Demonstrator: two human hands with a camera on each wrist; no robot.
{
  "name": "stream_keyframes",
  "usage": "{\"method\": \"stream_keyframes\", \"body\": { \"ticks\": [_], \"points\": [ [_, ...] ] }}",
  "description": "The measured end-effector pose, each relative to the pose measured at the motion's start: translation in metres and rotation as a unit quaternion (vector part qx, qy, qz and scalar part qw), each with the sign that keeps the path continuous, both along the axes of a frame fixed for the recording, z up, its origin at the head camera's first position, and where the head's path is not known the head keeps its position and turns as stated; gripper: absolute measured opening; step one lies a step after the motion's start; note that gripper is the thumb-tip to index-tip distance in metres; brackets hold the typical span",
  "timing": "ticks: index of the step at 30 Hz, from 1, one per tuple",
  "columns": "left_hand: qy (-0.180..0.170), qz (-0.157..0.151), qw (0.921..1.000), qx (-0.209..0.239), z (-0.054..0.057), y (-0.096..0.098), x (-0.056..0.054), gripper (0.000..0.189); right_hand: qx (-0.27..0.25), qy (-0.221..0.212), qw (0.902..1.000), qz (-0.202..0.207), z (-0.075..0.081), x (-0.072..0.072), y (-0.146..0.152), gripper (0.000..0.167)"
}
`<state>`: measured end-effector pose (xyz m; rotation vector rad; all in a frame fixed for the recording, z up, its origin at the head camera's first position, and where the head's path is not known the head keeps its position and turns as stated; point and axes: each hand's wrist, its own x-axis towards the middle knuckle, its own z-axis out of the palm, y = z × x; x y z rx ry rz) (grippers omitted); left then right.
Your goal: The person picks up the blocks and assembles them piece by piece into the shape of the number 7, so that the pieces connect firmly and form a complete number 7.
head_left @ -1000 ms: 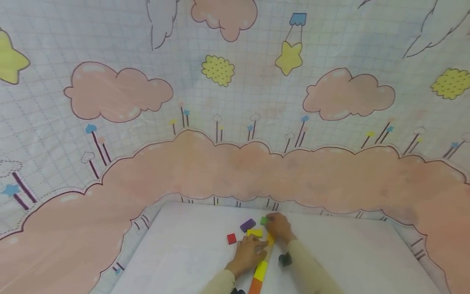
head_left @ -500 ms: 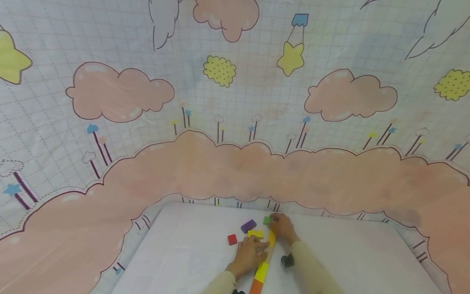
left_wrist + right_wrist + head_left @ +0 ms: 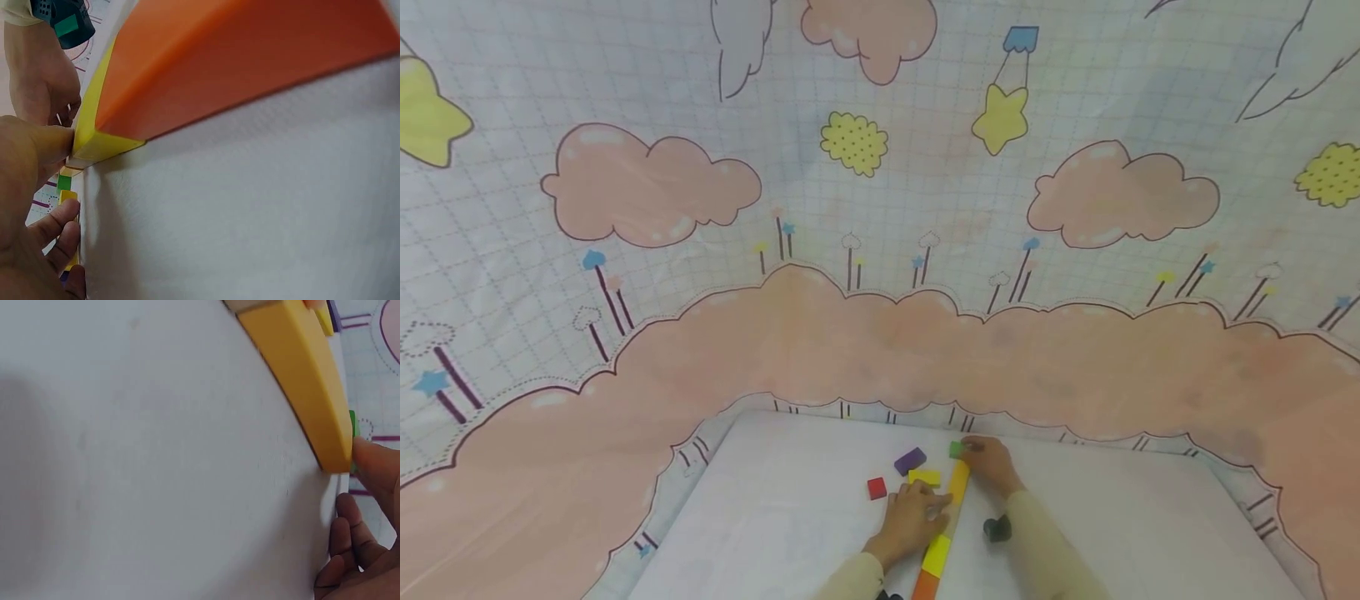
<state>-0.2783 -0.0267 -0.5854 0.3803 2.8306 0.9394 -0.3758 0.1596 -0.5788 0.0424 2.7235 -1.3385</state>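
A row of blocks lies on the white table: an orange block (image 3: pixel 927 585) nearest me, a yellow block (image 3: pixel 936 553), a pale wooden-coloured block (image 3: pixel 952 523) and a yellow-orange block (image 3: pixel 959 478) at the far end. My left hand (image 3: pixel 904 525) rests at the row's left side, fingertips touching it near the pale block; its other fingers bend loosely. At the far end, my right hand (image 3: pixel 992 464) pinches a small green block (image 3: pixel 957 450). In the right wrist view, the yellow-orange block (image 3: pixel 306 387) mostly hides the green block (image 3: pixel 353 422) by my thumb.
Left of the row lie a red cube (image 3: pixel 877 488), a purple block (image 3: pixel 910 461) and another yellow block (image 3: pixel 924 477). The white table (image 3: pixel 760 500) ends at a patterned cloth (image 3: pixel 880 350) behind. Dark wrist cameras (image 3: pixel 997 528) sit on both arms.
My right hand has shifted rightward with the green block, bringing it behind the far end of the row. The left hand stays at the row. The head view has drifted slightly.
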Motion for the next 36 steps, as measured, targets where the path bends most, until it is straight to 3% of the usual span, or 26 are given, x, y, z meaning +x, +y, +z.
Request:
{"method": "stream_keyframes", "body": {
  "ticks": [9,24,36],
  "points": [
    [-0.004,0.003,1.0000,-0.001,0.003,0.002,0.001,0.034,0.015,-0.006,0.9998,-0.016,-0.003,-0.002,0.008,0.034],
    [0.012,-0.006,0.9999,0.001,-0.002,0.001,0.000,0.034,0.035,-0.008,0.9993,-0.011,0.001,0.003,0.011,0.032],
    [0.014,-0.003,0.9999,-0.003,0.001,0.001,0.002,0.034,0.042,-0.005,0.9991,-0.005,0.002,0.005,0.011,0.031]
  ]
}}
